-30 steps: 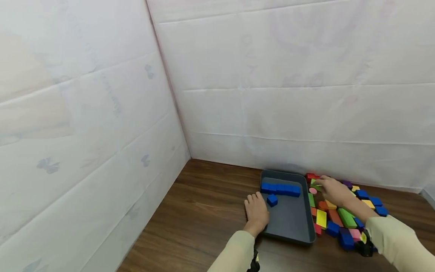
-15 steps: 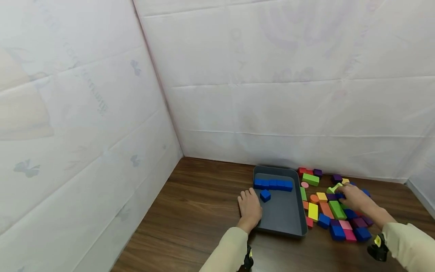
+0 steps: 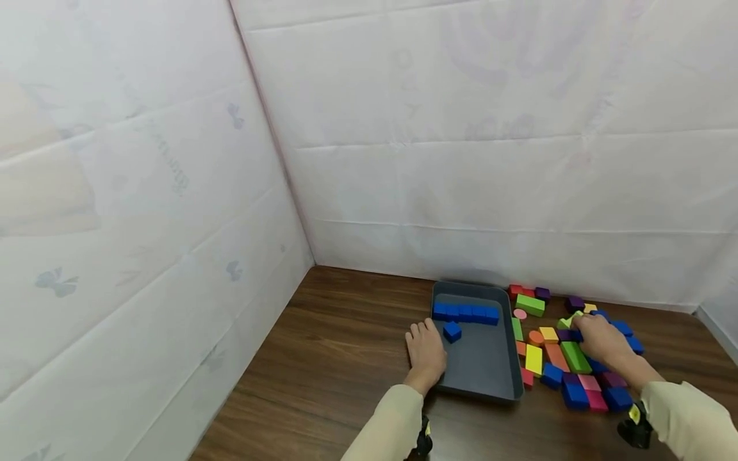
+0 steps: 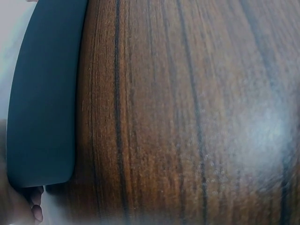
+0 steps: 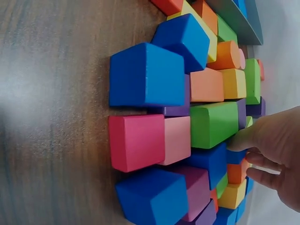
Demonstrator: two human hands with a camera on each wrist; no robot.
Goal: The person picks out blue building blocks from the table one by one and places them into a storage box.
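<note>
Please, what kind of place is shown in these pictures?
Probably a staged recording booth rather than a home: white padded sheets wall in a wooden table, which carries only a grey tray and many coloured foam blocks.

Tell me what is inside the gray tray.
The gray tray holds a row of blue blocks along its far wall and one loose blue block. The left hand covers part of its left rim.

I see a dark wood-grain bench (image 3: 346,358) set into a white-walled corner. Directly on it sits a grey tray (image 3: 484,378), and just beside the tray's right edge lies a tight cluster of coloured blocks (image 3: 567,365), blue, green, pink, orange, yellow and purple, packed side against side.
</note>
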